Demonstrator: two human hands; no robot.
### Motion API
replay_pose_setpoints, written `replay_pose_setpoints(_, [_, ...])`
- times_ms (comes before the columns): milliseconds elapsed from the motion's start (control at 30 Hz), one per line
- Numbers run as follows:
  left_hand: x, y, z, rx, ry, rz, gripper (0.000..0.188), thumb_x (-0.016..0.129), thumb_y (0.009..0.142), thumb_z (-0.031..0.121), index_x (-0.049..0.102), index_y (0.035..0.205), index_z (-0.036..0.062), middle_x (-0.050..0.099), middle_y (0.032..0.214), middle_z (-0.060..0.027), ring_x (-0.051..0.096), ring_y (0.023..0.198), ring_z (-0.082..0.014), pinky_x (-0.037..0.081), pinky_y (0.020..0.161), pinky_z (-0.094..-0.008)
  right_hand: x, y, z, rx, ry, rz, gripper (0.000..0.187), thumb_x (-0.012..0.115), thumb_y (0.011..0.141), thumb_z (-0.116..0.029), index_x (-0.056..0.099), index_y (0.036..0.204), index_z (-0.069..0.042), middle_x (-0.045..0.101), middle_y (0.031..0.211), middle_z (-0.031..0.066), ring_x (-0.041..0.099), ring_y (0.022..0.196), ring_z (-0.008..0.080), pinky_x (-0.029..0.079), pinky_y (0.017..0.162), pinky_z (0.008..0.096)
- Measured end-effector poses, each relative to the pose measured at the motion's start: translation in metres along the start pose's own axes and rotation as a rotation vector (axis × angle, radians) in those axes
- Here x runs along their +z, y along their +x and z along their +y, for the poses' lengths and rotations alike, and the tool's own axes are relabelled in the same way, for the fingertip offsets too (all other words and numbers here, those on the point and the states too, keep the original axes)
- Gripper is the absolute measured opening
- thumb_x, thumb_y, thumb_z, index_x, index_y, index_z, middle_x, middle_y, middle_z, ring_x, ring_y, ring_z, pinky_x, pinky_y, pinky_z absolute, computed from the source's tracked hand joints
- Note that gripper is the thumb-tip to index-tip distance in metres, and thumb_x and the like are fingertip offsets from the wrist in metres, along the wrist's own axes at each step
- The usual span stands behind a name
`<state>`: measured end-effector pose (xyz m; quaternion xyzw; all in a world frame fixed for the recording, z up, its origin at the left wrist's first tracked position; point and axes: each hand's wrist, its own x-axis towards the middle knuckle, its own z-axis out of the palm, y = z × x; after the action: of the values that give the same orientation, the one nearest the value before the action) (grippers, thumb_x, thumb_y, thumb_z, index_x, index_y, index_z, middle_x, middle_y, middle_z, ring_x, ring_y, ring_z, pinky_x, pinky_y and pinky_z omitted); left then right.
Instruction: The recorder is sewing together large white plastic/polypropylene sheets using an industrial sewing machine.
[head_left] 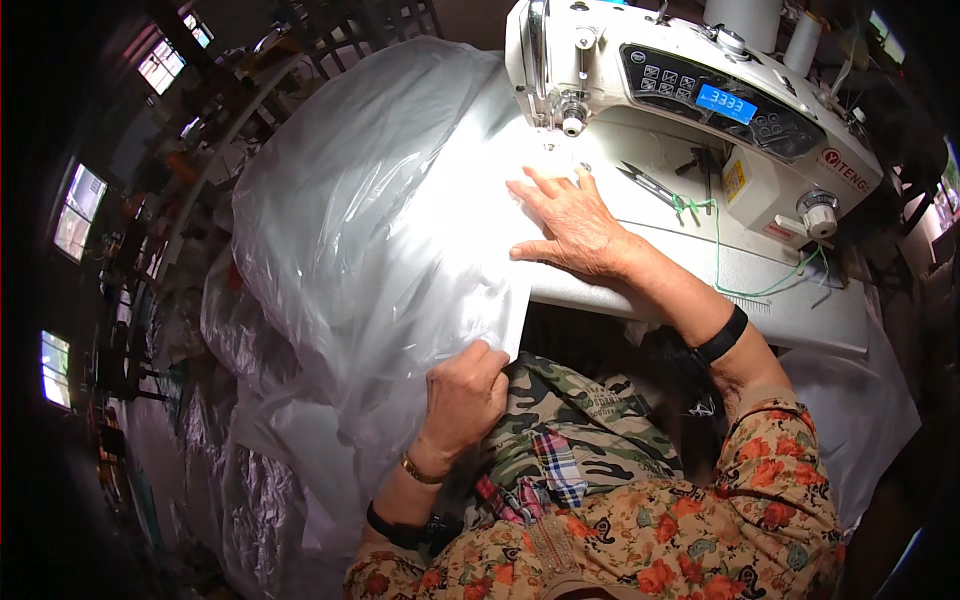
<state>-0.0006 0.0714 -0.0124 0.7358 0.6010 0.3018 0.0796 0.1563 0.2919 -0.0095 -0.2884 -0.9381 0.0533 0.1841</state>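
Observation:
A large sheet of translucent white plastic (340, 200) spreads over the left of the sewing table and hangs down toward my lap. My left hand (465, 390) is closed on the sheet's right edge, below the tabletop's front edge. Higher up, my right hand (572, 228) lies with its fingers spread at the sheet's edge, close in front of the needle area of a white sewing machine (610, 60). Strong glare there hides where the plastic ends and the bed begins.
Small black thread snips (650, 187) lie on the machine bed, tied to a green cord (717, 240). White thread cones (803, 43) stand behind the machine. More plastic sheeting (850, 410) hangs at the right. Chairs (365, 25) are at the back.

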Motion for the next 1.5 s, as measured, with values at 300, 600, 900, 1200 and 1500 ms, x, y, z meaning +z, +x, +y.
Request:
replay_pose_setpoints(300, [0.003,0.07,-0.005,0.037,0.073,0.028,0.008,0.058,0.077,0.003,0.066,0.08,0.0028,0.059,0.073,-0.0129,0.059,0.061,-0.0337,0.047,0.057,-0.0415,-0.006,0.0,-0.009,0.044,0.055,0.006,0.087,0.055,0.087,-0.061,0.037,0.144,0.002,0.039,0.145,0.0291,0.042,0.131,0.0397,0.018,0.112,0.0588])
replay_pose_setpoints(600, [0.025,0.148,-0.02,0.029,0.156,0.068,0.014,0.057,0.079,0.006,0.068,0.072,0.0007,0.064,0.073,-0.0161,0.063,0.066,-0.0348,0.051,0.064,-0.0422,-0.001,0.004,-0.004,0.067,0.134,0.213,0.034,0.052,0.093,-0.015,0.053,0.123,-0.001,0.061,0.123,0.0185,0.057,0.117,0.033,0.023,0.11,0.0582])
replay_pose_setpoints(900, [-0.026,0.106,-0.047,-0.209,-0.457,0.04,0.035,0.053,0.098,0.018,0.059,0.126,-0.0003,0.068,0.108,-0.0218,0.066,0.097,-0.0288,0.051,0.088,-0.0386,-0.001,0.009,0.0,0.114,0.216,0.238,0.038,0.043,0.088,-0.002,0.055,0.124,-0.003,0.063,0.114,0.0206,0.058,0.11,0.0359,0.03,0.105,0.0546])
replay_pose_setpoints(1200, [-0.019,0.081,-0.152,-0.136,0.271,0.18,0.044,0.047,0.101,0.035,0.056,0.134,0.0073,0.05,0.145,-0.0077,0.035,0.142,-0.0253,0.022,0.117,-0.0455,0.004,-0.022,-0.033,0.115,0.315,0.472,0.035,0.051,0.091,-0.005,0.052,0.125,0.003,0.059,0.12,0.0258,0.057,0.11,0.0415,0.046,0.096,0.0444])
replay_pose_setpoints(1500, [-0.017,0.098,-0.17,-0.099,0.265,0.154,0.044,0.047,0.101,0.033,0.054,0.136,0.0081,0.049,0.146,-0.0071,0.035,0.142,-0.023,0.018,0.118,-0.0454,0.075,-0.107,-0.102,0.772,1.537,0.211,0.016,0.047,0.097,-0.004,0.06,0.103,0.003,0.068,0.096,0.0128,0.066,0.086,0.0166,0.054,0.082,0.0299])
